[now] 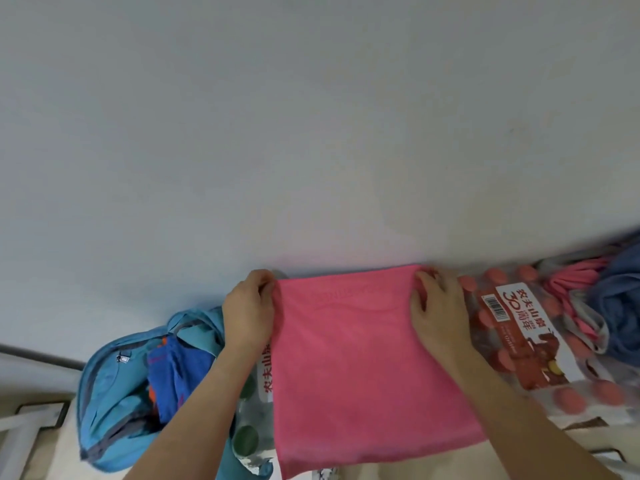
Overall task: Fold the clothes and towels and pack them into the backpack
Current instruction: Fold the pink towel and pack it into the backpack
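Pale wall (311, 116), bottle packs (540, 337) as surface | pink towel (363, 358) spread flat for folding | left hand (247, 306) pinches far-left corner, right hand (438, 306) seemingly far-right | backpack (104, 393) open left, ready.

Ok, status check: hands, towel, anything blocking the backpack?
Left hand and right hand hold towel far corners. Towel flat over bottle packs. Backpack open, blue cloth inside, path unblocked.

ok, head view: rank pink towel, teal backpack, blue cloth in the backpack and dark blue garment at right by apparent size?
1. pink towel
2. teal backpack
3. blue cloth in the backpack and dark blue garment: they look alike, and the frame edge cuts the garment off, so unranked.
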Demonstrator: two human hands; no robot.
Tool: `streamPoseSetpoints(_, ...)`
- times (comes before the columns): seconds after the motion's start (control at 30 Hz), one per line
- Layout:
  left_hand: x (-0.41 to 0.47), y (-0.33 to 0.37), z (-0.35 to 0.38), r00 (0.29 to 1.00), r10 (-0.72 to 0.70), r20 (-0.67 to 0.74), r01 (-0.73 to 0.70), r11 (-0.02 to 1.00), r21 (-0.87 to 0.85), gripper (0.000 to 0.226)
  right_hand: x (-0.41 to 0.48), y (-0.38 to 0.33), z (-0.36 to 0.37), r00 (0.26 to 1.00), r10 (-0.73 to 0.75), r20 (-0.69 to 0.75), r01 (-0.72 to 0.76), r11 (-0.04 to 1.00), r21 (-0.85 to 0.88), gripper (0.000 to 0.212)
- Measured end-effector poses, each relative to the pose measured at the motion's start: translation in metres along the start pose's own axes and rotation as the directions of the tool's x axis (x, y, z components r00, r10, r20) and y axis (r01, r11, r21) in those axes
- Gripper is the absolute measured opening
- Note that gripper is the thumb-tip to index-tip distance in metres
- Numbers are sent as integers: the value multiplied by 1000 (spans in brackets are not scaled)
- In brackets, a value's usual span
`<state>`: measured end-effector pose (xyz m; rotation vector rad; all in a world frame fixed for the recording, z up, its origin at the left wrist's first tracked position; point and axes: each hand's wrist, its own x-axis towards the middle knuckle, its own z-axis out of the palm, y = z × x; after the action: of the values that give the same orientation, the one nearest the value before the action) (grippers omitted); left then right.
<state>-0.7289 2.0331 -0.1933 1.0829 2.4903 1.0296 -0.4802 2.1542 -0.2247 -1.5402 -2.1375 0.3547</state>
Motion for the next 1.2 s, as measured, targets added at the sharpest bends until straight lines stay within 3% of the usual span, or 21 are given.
streamPoseSetpoints(0.1,0,-2,2,1000,23,-2,-23,1000,8,15,-5,-6,-2,992,-130,9,129,972,-197,48)
streamPoseSetpoints(0.17,2,-3,4,999,45,-5,-45,999,20,14,-11,-11,0,978,-183,99,203,946,-251,52)
streamPoseSetpoints(0.27,7,-9,8,996,84,-12,-83,995,59,15,-20,-14,6,951,-85,296,179,936,-304,71)
streamPoseSetpoints(0.4,8,-15,7,993,114,-8,-112,987,114,16,-18,-13,9,925,3,381,138,930,-342,84)
streamPoseSetpoints(0.5,-9,-11,3,944,317,92,-330,909,255,27,-17,-17,7,916,29,400,127,925,-358,87)
streamPoseSetpoints(0.6,-64,-17,9,804,485,345,-586,745,318,45,-17,-18,6,917,45,395,116,920,-373,87)
streamPoseSetpoints(0.7,-108,-38,7,811,403,424,-561,742,368,62,-16,-19,6,920,42,390,113,924,-366,85)
streamPoseSetpoints(0.87,-104,-40,5,841,350,413,-521,728,445,64,-16,-16,5,925,44,377,91,938,-334,80)
streamPoseSetpoints(1.0,-102,-34,-1,860,300,412,-469,783,409,62,-7,-17,-11,870,80,486,-7,989,-149,67)
streamPoseSetpoints(1.1,-116,-27,-18,911,303,279,-379,882,281,51,-20,-16,-49,912,56,405,-89,994,62,65)
streamPoseSetpoints(1.13,-127,-26,-25,927,320,195,-360,904,229,43,-33,-14,-66,938,95,333,-166,967,193,59)
streamPoseSetpoints(1.2,-156,-22,-37,958,279,59,-285,949,132,20,-70,-5,-92,932,280,232,-361,788,498,39)
